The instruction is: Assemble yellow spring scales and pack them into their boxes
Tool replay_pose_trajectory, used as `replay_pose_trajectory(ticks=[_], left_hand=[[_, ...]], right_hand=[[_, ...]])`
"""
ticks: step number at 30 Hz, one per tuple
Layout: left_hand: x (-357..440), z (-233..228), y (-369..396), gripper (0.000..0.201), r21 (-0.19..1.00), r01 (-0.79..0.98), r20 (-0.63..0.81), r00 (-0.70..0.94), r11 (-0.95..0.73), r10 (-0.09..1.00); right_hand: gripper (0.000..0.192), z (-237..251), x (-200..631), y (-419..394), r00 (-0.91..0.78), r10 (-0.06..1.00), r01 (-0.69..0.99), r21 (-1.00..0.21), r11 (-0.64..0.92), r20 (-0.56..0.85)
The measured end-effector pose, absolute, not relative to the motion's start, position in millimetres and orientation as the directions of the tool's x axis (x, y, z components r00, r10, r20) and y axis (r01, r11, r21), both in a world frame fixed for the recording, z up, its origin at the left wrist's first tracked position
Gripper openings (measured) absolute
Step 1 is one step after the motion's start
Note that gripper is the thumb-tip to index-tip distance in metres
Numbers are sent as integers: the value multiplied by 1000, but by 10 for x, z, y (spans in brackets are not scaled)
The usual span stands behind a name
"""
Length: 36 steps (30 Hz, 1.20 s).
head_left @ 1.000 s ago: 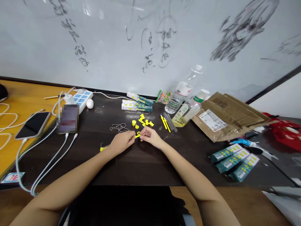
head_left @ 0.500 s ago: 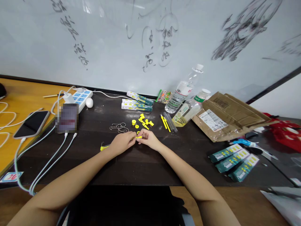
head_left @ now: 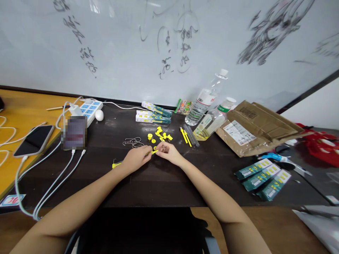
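My view has tilted slightly; just before the yellow parts pile [head_left: 159, 135], left hand [head_left: 136, 158] and right hand [head_left: 167, 152] together pinch a yellow piece [head_left: 154, 152], mid-assembly, needing fine alignment next.

We see a small yellow plastic piece [head_left: 155, 152], thin and stick-like, lying roughly level between the fingertips of both hands, low over the dark bench [head_left: 164, 180]. It is too small for us to make out its exact shape. Just beyond it lie the loose yellow parts [head_left: 159, 135], a scatter of little round spools and short bits resting on the bench top. One more yellow part [head_left: 114, 165] lies on the bench close beside our left wrist.
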<state>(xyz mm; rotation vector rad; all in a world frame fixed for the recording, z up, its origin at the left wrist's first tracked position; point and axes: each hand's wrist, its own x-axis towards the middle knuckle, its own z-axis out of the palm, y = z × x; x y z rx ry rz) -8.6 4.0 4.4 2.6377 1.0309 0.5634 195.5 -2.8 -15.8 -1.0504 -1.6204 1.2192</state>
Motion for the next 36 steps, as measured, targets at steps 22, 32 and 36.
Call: replay_pose_trajectory(ticks=[22, 32, 36], left_hand=[[-74, 45, -6, 31, 449, 559, 216, 689, -697, 692], [-114, 65, 40, 28, 394, 573, 215, 703, -719, 678], [-117, 42, 60, 30, 367, 577, 205, 715, -729, 669]], right_hand=[[36, -215, 1845, -84, -291, 950, 157, -974, 161, 110], [37, -224, 1937, -26, -261, 957, 155, -973, 170, 126], [37, -210, 1942, -22, -261, 957, 146, -975, 168, 126]])
